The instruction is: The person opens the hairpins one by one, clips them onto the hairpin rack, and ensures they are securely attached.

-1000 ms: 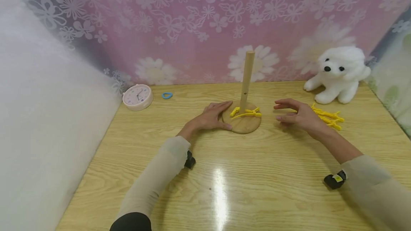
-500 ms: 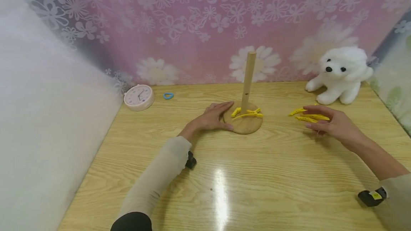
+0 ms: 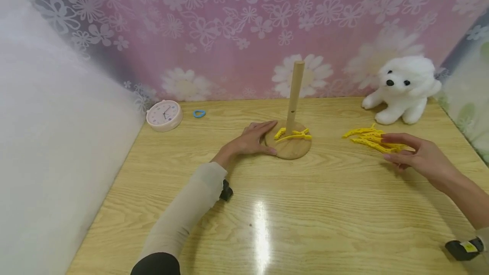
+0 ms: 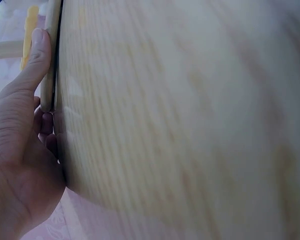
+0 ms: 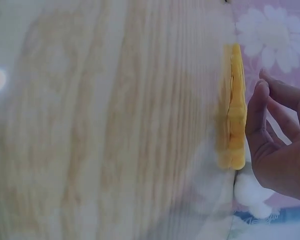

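Observation:
In the head view a round wooden base (image 3: 292, 151) carries an upright wooden post (image 3: 296, 90). Yellow hair clips (image 3: 299, 137) lie on the base at the foot of the post. My left hand (image 3: 252, 139) grips the base's left edge, its thumb on the top side in the left wrist view. To the right, several yellow alligator hair clips (image 3: 368, 140) lie in a loose pile on the table. Over the pile's right end is my right hand (image 3: 422, 156), fingers loosely bent, thumb and fingertips close together. A yellow clip (image 5: 236, 110) stands beside these fingers in the right wrist view, outside their grasp.
A white plush dog (image 3: 405, 90) sits behind the clip pile. At the back left are a pink alarm clock (image 3: 164, 116) and a small blue ring-shaped piece (image 3: 199, 113). The wood-grain table (image 3: 305, 215) ends at a pink flowered curtain (image 3: 229, 33).
My right hand has moved right, away from the wooden stand and over to the clip pile's right end, uncovering the pile's left part. The left hand stays on the base.

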The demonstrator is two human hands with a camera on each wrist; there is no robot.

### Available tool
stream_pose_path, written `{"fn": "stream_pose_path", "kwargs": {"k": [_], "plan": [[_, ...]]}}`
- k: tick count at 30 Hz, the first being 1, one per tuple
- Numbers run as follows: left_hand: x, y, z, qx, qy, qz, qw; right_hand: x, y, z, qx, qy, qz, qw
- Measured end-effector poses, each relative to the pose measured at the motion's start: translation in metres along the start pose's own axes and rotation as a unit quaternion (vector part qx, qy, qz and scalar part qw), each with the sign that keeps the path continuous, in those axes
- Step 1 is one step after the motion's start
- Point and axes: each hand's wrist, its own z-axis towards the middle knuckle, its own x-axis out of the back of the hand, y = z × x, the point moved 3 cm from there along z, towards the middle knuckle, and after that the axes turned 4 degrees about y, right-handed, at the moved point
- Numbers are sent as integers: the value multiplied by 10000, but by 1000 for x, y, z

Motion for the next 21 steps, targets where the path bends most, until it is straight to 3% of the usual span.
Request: {"fn": "stream_pose_path", "kwargs": {"k": [9,21], "plan": [[0,1,0,1,-12,29,10000,12,15,-5,-312,266,-137,9991],[1,2,-1,-37,27,41,10000,7,15,-7,-323,65,-367,9988]]}}
